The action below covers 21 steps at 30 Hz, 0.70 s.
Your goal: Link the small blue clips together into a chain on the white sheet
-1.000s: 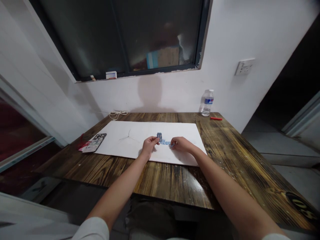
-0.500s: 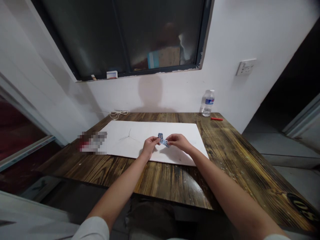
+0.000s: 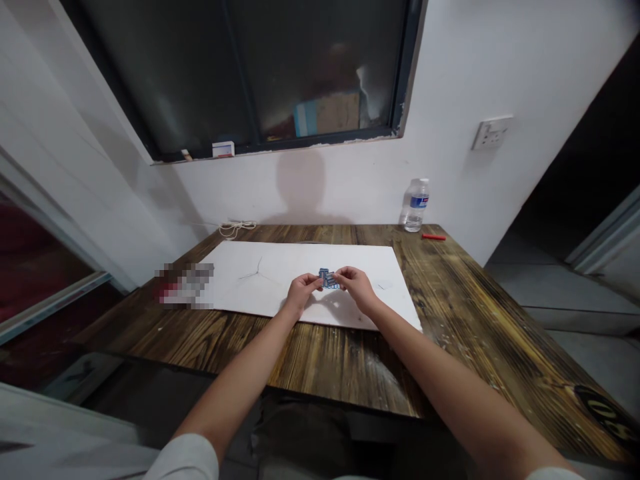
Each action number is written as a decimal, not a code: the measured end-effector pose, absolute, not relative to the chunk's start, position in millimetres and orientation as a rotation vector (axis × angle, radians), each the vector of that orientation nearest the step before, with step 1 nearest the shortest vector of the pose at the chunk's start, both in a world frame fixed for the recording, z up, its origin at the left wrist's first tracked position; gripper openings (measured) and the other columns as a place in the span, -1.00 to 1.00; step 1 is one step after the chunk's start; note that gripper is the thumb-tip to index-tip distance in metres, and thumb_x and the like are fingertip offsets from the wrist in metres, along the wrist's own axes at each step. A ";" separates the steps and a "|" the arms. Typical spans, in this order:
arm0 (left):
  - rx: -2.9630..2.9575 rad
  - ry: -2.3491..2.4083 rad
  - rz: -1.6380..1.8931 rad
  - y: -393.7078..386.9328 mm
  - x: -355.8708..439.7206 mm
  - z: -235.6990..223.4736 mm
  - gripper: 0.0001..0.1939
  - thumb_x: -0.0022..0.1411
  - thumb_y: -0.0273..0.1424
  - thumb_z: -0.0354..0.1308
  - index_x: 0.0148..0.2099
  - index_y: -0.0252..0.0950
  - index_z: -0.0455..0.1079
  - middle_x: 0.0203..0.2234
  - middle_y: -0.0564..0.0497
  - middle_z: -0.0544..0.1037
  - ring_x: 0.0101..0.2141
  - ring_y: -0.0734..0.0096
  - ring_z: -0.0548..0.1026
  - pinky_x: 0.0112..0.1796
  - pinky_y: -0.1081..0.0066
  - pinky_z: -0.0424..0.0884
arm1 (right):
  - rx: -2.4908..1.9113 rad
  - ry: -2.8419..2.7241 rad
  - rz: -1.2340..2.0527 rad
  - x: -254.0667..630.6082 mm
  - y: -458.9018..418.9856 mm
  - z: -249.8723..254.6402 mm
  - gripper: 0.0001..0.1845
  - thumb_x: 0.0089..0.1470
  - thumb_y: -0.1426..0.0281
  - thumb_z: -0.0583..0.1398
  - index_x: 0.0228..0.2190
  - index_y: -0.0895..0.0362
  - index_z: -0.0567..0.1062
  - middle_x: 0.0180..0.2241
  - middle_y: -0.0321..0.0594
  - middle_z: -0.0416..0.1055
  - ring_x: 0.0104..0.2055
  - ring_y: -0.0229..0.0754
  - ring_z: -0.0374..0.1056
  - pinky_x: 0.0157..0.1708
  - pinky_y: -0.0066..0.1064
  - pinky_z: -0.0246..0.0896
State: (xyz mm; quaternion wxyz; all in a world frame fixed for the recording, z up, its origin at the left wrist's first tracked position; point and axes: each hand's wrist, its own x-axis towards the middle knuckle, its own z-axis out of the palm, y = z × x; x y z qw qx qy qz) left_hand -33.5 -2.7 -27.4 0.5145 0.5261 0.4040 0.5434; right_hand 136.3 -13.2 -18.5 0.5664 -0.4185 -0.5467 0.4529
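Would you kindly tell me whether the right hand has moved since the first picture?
Yes: judged against the bottle, the right hand has shifted leftward, closer to the left hand.

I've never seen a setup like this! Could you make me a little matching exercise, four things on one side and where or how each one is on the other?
Things:
1. bottle
2. red stick-like item
3. pale cord
4. blue-patterned piece

Places and states:
A. between the left hand and the right hand
B. loosely looped, far left of the table
C. standing upright, with a blue label
D. lying flat, far right

Pairs: 1-C, 2-D, 3-B, 4-A
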 end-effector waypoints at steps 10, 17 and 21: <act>1.259 1.017 1.347 -3.4 -32.8 -25.2 -0.69 -0.20 -0.22 0.39 -0.46 -0.32 0.44 -0.60 0.06 0.48 -0.54 0.47 0.40 -0.41 0.44 0.28 | -0.936 -1.336 1.099 136.0 -19.8 -7.9 -0.65 -0.14 0.10 0.26 -0.57 0.13 0.39 -0.71 -0.39 0.25 -0.66 -0.35 0.11 -0.61 -0.46 0.02; 1.263 1.002 1.325 -5.1 -32.1 -23.3 -0.71 -0.18 -0.23 0.38 -0.48 -0.32 0.44 -0.59 0.05 0.49 -0.54 0.47 0.41 -0.39 0.43 0.29 | -0.857 -1.345 1.219 135.4 -18.3 -9.9 -0.61 -0.16 0.06 0.28 -0.54 0.13 0.37 -0.68 -0.36 0.33 -0.68 -0.36 0.14 -0.62 -0.47 0.05; 1.284 0.972 1.276 -5.7 -31.8 -23.3 -0.70 -0.18 -0.23 0.39 -0.49 -0.32 0.42 -0.60 0.05 0.49 -0.53 0.46 0.42 -0.37 0.42 0.29 | -0.905 -1.351 1.169 132.1 -17.1 -17.5 -0.60 -0.14 0.05 0.27 -0.52 0.13 0.37 -0.64 -0.30 0.40 -0.65 -0.33 0.22 -0.60 -0.47 0.12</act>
